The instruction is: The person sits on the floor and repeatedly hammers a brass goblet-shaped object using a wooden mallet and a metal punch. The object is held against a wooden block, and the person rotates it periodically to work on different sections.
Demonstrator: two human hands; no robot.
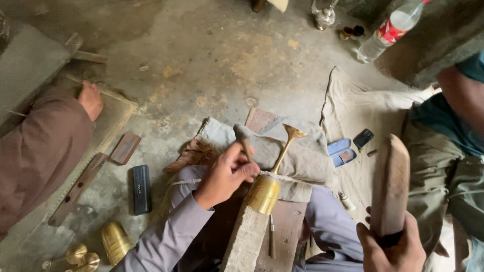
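Note:
My left hand (225, 173) grips a short metal punch (243, 137) held upright beside a brass goblet (269, 179). The goblet lies on its side on a stone block (245, 239), tied with a cord, its stem and foot (293, 133) pointing away over a folded cloth (302, 158). My right hand (390, 249) is closed around the handle of a flat wooden mallet (390, 184), raised to the right of the goblet and apart from it.
Another person's leg and bare foot (91, 99) are at left, and a second person in teal (454, 141) sits at right. On the concrete floor lie a black case (141, 189), wooden strips (80, 186), brass pieces (113, 242), a plastic bottle (388, 30), a phone (362, 138).

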